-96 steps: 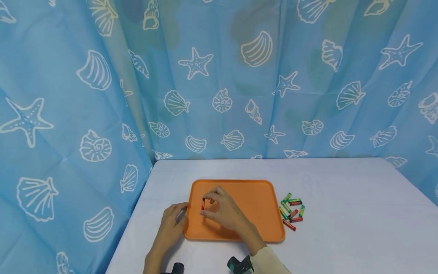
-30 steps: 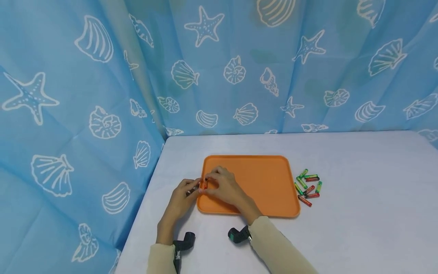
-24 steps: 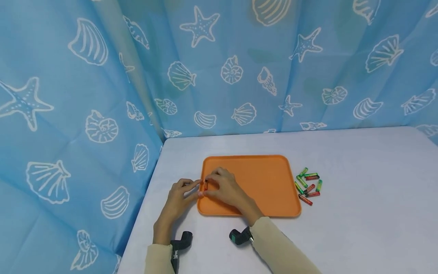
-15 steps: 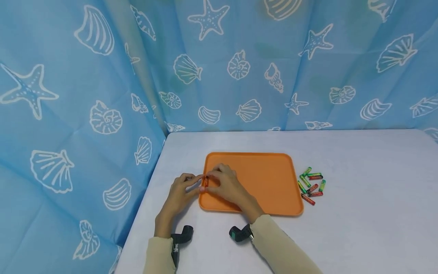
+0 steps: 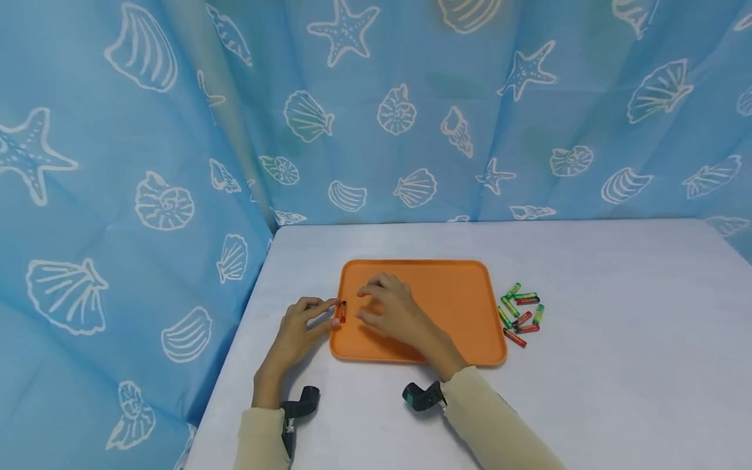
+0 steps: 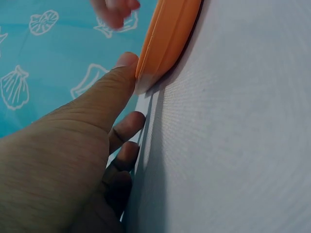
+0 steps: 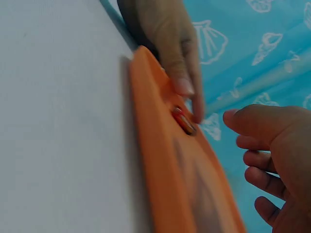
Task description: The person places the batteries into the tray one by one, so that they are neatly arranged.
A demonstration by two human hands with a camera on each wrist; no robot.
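A red battery [image 5: 343, 312] with a dark end lies in the orange tray [image 5: 435, 307], along its left rim. My left hand [image 5: 298, 331] reaches to that rim from the left, with index finger and thumb stretched out close to the battery's two ends. In the left wrist view, the thumb [image 6: 109, 90] touches the tray's outer edge, and the battery is out of sight. Above the tray, just right of the battery, my right hand [image 5: 399, 315] is spread with nothing between thumb and fingers. The right wrist view also shows the gap between this hand [image 7: 286, 150] and the battery.
Several loose green and red batteries [image 5: 519, 312] lie in a cluster on the white table [image 5: 611, 313], just right of the tray. A blue curtain [image 5: 376, 130] with white shell prints hangs behind the table and along its left side.
My right hand has carried the red battery to the tray's left rim, let it go and drawn back a little to the right. The left hand stays at the rim.
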